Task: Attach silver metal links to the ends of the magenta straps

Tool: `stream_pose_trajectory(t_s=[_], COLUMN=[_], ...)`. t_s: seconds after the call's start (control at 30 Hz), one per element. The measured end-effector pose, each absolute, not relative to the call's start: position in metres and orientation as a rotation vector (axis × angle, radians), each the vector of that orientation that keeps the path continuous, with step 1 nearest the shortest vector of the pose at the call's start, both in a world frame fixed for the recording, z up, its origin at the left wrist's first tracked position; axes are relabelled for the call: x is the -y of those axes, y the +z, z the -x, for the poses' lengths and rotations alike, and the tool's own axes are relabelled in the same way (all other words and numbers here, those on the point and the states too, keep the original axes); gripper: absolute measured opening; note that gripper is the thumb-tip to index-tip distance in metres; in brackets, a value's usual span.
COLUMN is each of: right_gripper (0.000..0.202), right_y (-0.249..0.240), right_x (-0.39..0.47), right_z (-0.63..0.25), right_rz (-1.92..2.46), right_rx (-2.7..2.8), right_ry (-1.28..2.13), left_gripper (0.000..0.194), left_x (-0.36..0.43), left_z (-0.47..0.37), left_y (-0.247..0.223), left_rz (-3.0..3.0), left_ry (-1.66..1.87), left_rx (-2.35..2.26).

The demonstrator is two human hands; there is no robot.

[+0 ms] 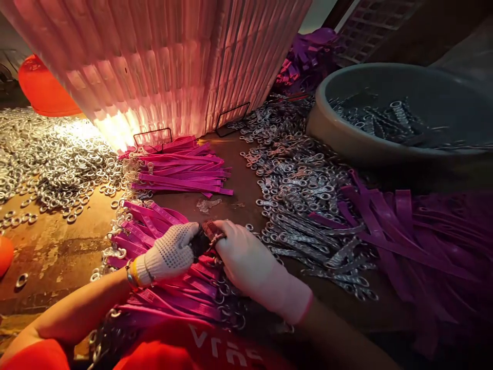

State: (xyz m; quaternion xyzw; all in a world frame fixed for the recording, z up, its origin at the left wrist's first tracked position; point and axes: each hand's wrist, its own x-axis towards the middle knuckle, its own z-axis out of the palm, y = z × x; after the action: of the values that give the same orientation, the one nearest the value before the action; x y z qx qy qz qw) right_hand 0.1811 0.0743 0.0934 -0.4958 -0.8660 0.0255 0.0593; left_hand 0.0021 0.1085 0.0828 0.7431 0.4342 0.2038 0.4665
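Observation:
My left hand, in a dotted white knit glove, is closed at the lower middle, its fingertips against a small dark piece. Touching it from the right, my right hand wears a plain white glove. Its fingers are pinched on a reddish-brown piece with a small ring-like part at its end. The two pieces meet between my hands, and I cannot make out what they are. Below my hands lie magenta straps with metal rings at their ends. Another bundle of magenta straps lies just beyond.
Loose metal rings cover the left side. Metal ring-ended links lie right of centre, beside a large grey basin. Purple straps spread at right. A tall ribbed translucent panel stands behind, near an orange object.

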Motion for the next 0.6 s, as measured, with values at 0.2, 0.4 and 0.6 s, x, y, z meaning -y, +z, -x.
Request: stream_pose_trajectory(t_s=[0.2,0.4,0.6], right_gripper=[0.012,0.006,0.005], right_y=[0.105,0.077,0.081], right_x=[-0.089,-0.082,-0.085], right_z=[-0.202,-0.226,-0.241], right_rz=[1.507,1.315,1.396], right_rx=[2.735,2.574,2.532], right_ry=[0.254,0.006,0.328], left_gripper=[0.009,0.019,0.017], left_x=[-0.122,-0.130,-0.144], left_z=[-0.006,-0.026,-0.044], left_y=[0.087,0.104,0.099], left_rz=[-2.032,-1.790,-2.024], left_ry=[0.375,0.209,0.092], left_rx=[-1.044,-1.007,-0.915])
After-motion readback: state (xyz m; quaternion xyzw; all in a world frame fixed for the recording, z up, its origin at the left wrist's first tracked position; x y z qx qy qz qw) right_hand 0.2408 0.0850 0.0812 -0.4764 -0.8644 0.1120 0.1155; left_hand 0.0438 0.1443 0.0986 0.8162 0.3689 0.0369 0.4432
